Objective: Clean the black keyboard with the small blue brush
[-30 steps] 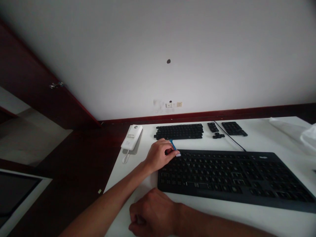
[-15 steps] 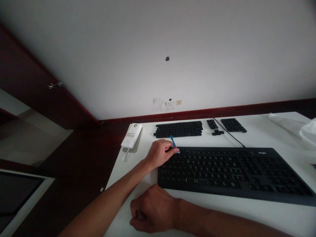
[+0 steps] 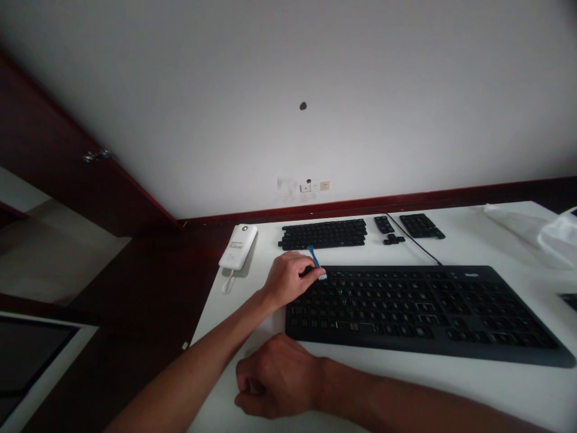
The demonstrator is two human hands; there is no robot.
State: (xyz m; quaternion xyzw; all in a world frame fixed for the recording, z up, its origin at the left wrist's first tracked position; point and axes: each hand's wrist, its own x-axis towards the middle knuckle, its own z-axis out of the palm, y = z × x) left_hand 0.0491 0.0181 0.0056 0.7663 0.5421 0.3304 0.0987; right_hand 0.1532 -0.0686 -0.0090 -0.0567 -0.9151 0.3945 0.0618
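Note:
My left hand (image 3: 288, 279) is closed around a small blue brush (image 3: 315, 258) with white bristles. The bristles touch or hover just over the top left of a black keyboard (image 3: 383, 346) whose keycaps are off. My right hand (image 3: 274, 379) rests as a loose fist on the table, in front of the keyboard's left end; I see nothing in it. Behind the keyboard lie the removed keycaps: a large block (image 3: 324, 233), a small block (image 3: 384, 225), an arrow-key cluster (image 3: 393, 239) and a number-pad block (image 3: 421, 226).
A white power bank (image 3: 238, 248) with a strap lies at the white table's (image 3: 252, 337) left edge. The keyboard's cable (image 3: 415, 243) runs back between the keycaps. Crumpled clear plastic (image 3: 532, 231) lies at the right. Beyond are a wall with sockets (image 3: 315, 187) and a dark red door (image 3: 67, 144).
The brush has turned or shifted slightly in my left hand, so its white bristles show more. The right fist stays where it was. The whole view has shifted a little.

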